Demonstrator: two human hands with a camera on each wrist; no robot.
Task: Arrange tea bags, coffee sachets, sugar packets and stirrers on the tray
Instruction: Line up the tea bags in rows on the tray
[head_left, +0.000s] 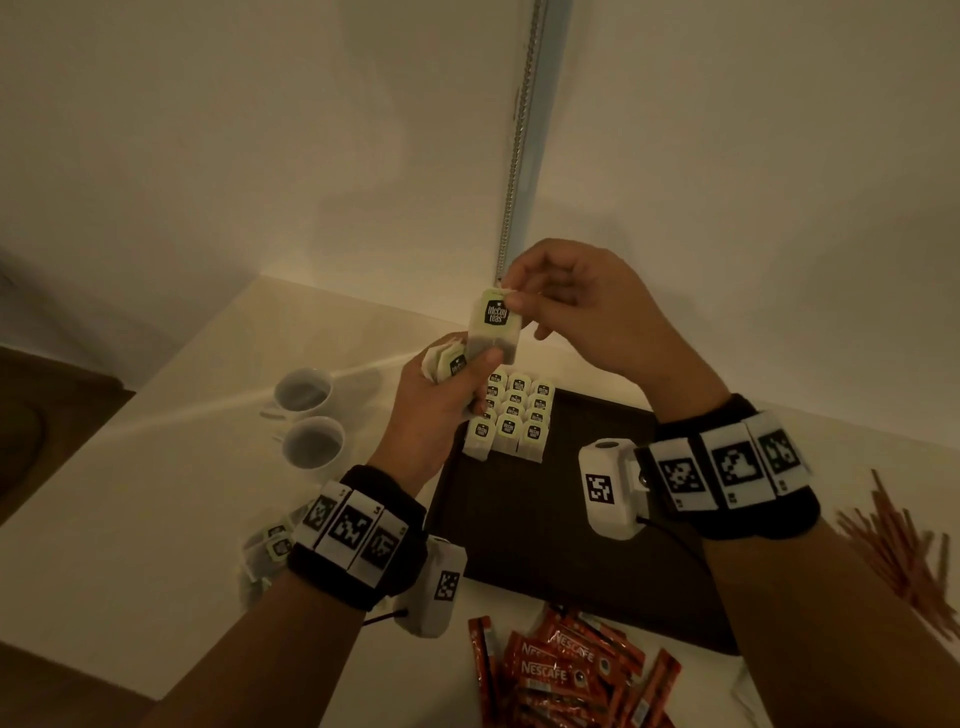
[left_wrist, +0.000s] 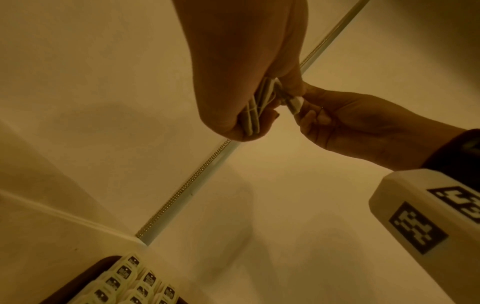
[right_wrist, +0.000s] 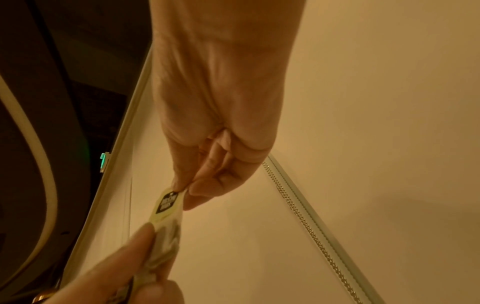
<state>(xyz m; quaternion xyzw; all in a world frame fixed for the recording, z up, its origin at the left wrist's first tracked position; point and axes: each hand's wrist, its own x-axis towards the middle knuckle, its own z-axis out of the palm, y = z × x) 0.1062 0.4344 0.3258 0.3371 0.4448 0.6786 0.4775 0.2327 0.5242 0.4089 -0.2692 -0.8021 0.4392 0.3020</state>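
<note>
My left hand (head_left: 451, 379) grips a small stack of tea bags (head_left: 445, 364) above the far left corner of the dark tray (head_left: 545, 530). My right hand (head_left: 511, 299) pinches the top of one tea bag (head_left: 493, 325) with a green and black label, and the left thumb still touches its lower end. In the right wrist view the pinched tea bag (right_wrist: 167, 205) hangs between both hands. Three rows of tea bags (head_left: 511, 415) lie in the tray's far left corner. Red coffee sachets (head_left: 566, 675) are heaped in front of the tray, and brown stirrers (head_left: 904, 551) lie to its right.
Two white cups (head_left: 311, 415) stand left of the tray. More loose tea bags (head_left: 272, 543) lie on the white counter under my left wrist. The wall corner with a beaded chain (head_left: 517, 135) rises just behind the hands.
</note>
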